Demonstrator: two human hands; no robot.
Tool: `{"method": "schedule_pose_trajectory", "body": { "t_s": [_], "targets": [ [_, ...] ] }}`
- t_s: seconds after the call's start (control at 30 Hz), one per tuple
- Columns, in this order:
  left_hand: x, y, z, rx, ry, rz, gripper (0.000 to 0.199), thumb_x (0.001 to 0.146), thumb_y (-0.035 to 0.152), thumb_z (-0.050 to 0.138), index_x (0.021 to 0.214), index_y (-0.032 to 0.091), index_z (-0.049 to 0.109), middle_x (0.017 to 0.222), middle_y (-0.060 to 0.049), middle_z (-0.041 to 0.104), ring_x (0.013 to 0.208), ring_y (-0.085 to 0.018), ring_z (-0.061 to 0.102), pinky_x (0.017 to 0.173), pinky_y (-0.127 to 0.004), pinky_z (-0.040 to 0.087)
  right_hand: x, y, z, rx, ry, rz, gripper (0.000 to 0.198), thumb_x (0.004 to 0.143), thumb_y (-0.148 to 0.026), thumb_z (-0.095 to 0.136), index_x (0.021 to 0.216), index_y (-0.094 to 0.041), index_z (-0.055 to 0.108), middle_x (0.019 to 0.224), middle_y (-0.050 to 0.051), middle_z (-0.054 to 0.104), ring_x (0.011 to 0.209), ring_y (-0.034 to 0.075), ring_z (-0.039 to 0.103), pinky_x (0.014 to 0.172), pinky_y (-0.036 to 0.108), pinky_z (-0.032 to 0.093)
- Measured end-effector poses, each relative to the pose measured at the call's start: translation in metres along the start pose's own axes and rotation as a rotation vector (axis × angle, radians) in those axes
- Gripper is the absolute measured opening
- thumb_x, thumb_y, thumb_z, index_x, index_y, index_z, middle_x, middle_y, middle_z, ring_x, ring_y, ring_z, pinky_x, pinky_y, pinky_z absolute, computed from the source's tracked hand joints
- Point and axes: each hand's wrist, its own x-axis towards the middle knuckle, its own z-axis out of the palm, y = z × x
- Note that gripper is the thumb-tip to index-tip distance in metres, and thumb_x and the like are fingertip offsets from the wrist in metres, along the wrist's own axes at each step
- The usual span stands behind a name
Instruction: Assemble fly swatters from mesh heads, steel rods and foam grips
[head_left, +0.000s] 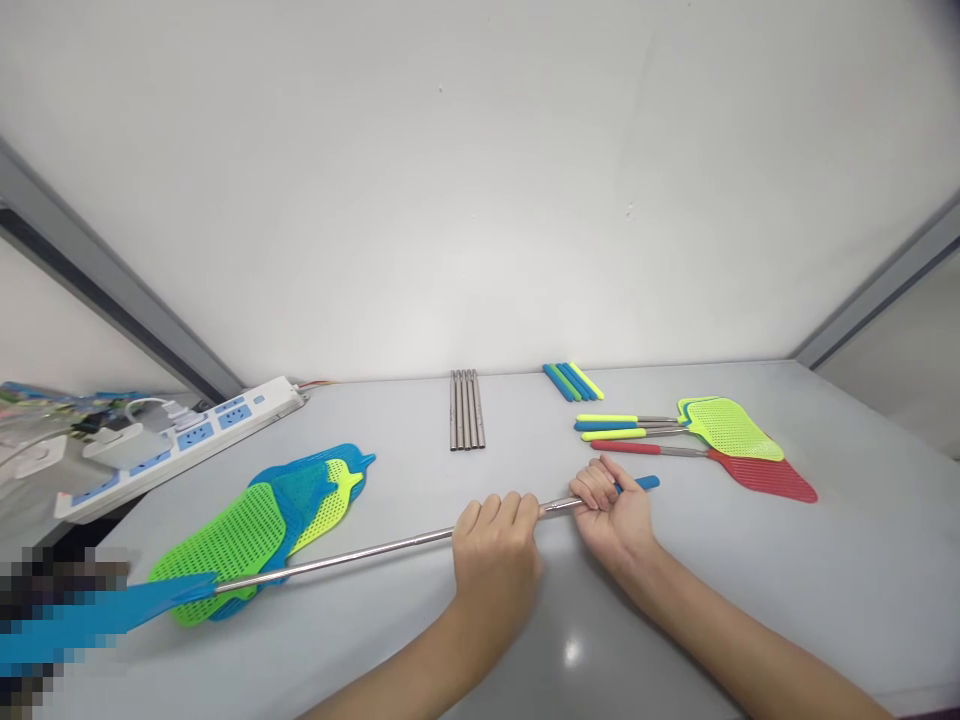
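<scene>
Both my hands are on one blue fly swatter, its thin metal rod extended and slanting down to the left. My left hand wraps around the rod near its thicker end. Farther right, my right hand is closed around the blue handle, whose tip sticks out beyond the fingers. The swatter's blue head hangs at the lower left, seen nearly edge-on and partly blurred out. Below and behind it lie loose swatter heads: a green one, a yellow one and blue ones.
Several metal telescopic rods lie side by side near the wall. Right of them is a row of coloured handles. Swatters with yellow-green heads and a red swatter lie at the right. A power strip with plugs borders the left.
</scene>
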Motion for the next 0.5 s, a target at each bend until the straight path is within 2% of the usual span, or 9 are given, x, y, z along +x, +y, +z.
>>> {"method": "schedule_pose_trajectory", "body": {
  "t_s": [0.33,0.5],
  "targets": [
    [-0.0019,0.0031,0.0052,-0.025,-0.025,0.002,0.022,0.076,0.012,0.043,0.055,0.019,0.048,0.048,0.002,0.047,0.049,-0.012,0.038,0.052,-0.027,0.022,-0.0012,0.0023,-0.0007,-0.104,-0.034,-0.034,0.036,0.077,-0.014,0.041,0.05,-0.017,0.018,0.041,-0.008,0.01,0.033,0.004,0.014,0.033,0.016,0.024],
    [-0.0015,0.0064,0.0062,-0.033,-0.025,-0.013,0.023,0.077,0.013,0.043,0.055,0.019,0.047,0.048,0.002,0.047,0.048,-0.012,0.038,0.051,-0.027,0.021,-0.0013,0.0026,-0.0013,-0.085,-0.022,-0.032,0.035,0.076,-0.013,0.043,0.051,-0.017,0.018,0.041,-0.009,0.011,0.033,0.004,0.015,0.033,0.016,0.024]
  ]
}}
